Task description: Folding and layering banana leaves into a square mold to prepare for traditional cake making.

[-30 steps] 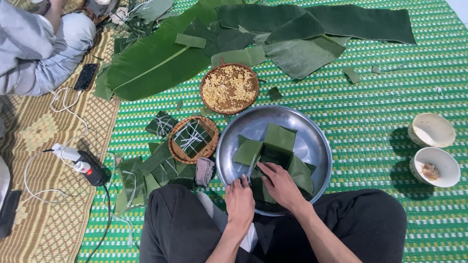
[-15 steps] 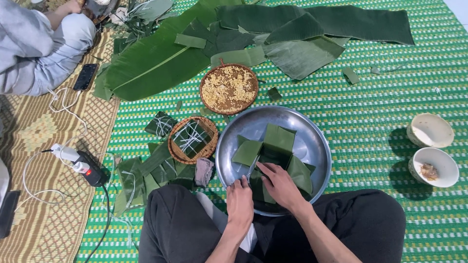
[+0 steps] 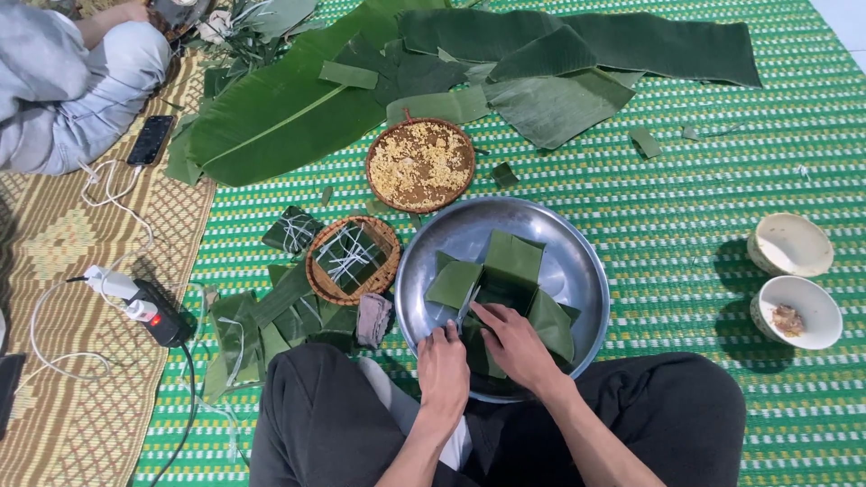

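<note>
The folded green banana-leaf wrapper (image 3: 505, 289) is lying in the round steel tray (image 3: 586, 261) on the green woven floor mat (image 3: 686, 225), both hands, left (image 3: 442, 365) and right (image 3: 510, 343), pressing flat on its near flaps, apparently shaping the folds, which likely need firm creasing.

Left hand (image 3: 443, 364) and right hand (image 3: 511, 343) side by side, fingers forward.

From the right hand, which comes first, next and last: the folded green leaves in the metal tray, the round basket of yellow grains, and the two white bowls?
From the right hand:
1. Folded green leaves, under the hand, in the metal tray.
2. Basket of yellow grains, beyond the tray, up and left.
3. Two white bowls, far right on the green mat.
</note>
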